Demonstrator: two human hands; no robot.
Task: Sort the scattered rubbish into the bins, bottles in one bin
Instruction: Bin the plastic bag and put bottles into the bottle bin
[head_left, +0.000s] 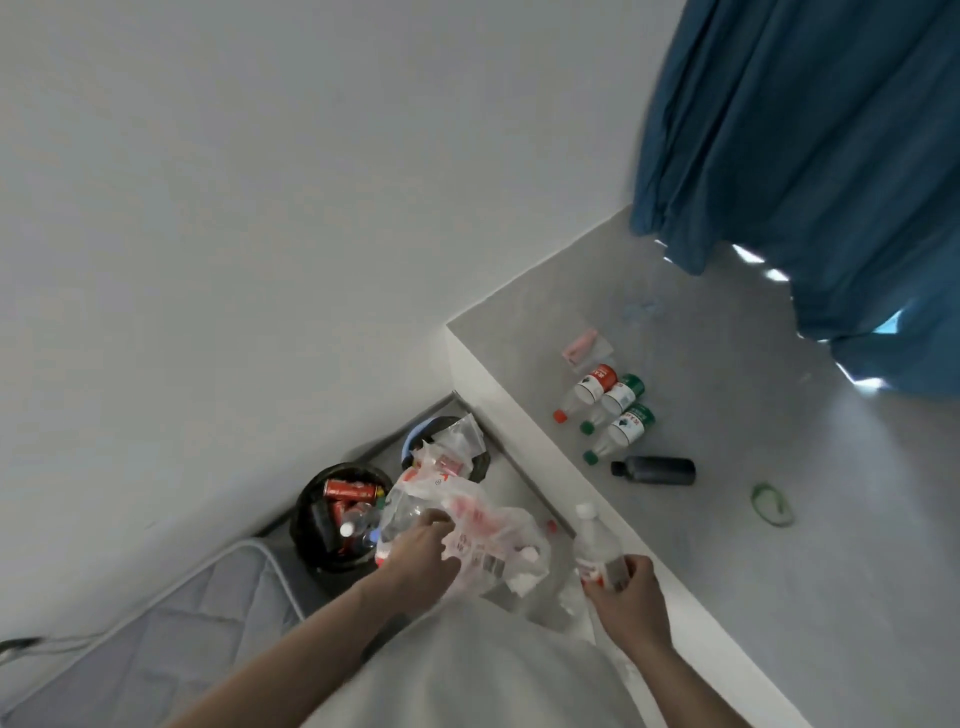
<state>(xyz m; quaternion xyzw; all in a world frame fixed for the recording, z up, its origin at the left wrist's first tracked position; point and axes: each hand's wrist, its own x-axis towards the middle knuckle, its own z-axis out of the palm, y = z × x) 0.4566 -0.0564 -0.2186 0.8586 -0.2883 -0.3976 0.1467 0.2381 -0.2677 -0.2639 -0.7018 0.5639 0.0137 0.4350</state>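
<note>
My left hand (422, 564) grips a crumpled white plastic bag with red print (483, 530), held over the floor beside the bins. My right hand (631, 597) holds a clear bottle with a white cap (597, 551) upright by its lower part. A black bin (311, 525) by the wall holds red cans and bottles. Behind it a blue-rimmed bin (410, 441) holds clear plastic wrapping. On the grey ledge lie three clear bottles, one red-capped (584, 392) and two green-capped (618, 400) (621, 431), plus a black bottle (657, 470).
A pink item on a clear wrapper (582, 345) and a green band (771, 504) lie on the ledge (727, 571). A blue curtain (810, 156) hangs at the upper right. A grey quilted mattress (156, 644) lies at the lower left, against the white wall.
</note>
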